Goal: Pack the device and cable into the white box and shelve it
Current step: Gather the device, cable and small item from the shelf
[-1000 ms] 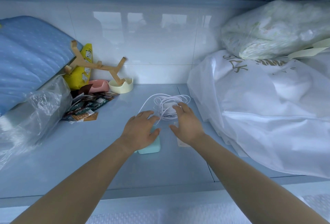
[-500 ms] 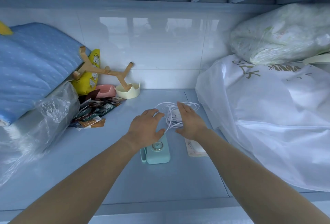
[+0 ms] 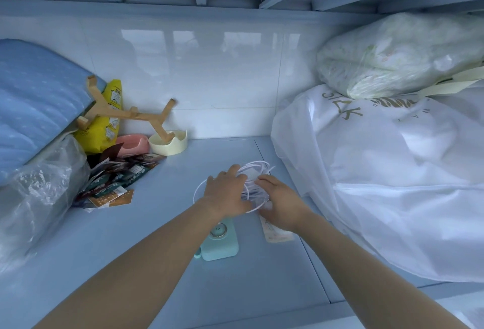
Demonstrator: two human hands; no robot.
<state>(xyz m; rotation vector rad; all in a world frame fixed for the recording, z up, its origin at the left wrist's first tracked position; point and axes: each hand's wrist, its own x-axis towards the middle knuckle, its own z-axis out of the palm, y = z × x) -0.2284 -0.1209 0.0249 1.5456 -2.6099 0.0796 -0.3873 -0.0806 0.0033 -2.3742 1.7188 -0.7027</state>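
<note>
Both hands have slid forward onto the loose coil of thin white cable [image 3: 255,169], I judge to bunch it for boxing. My left hand [image 3: 225,192] curls over it; my right hand [image 3: 281,204] touches strands, grip unclear through blur. The mint-green rounded plastic device [image 3: 222,245] lies nearer me on the pale blue shelf [image 3: 157,263].

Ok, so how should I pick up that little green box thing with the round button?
Come from above and pinch the teal device across its two long sides, near the end closest to you. It lies flat on the shelf, so nothing slips under it, and the left forearm covers its far end.
</note>
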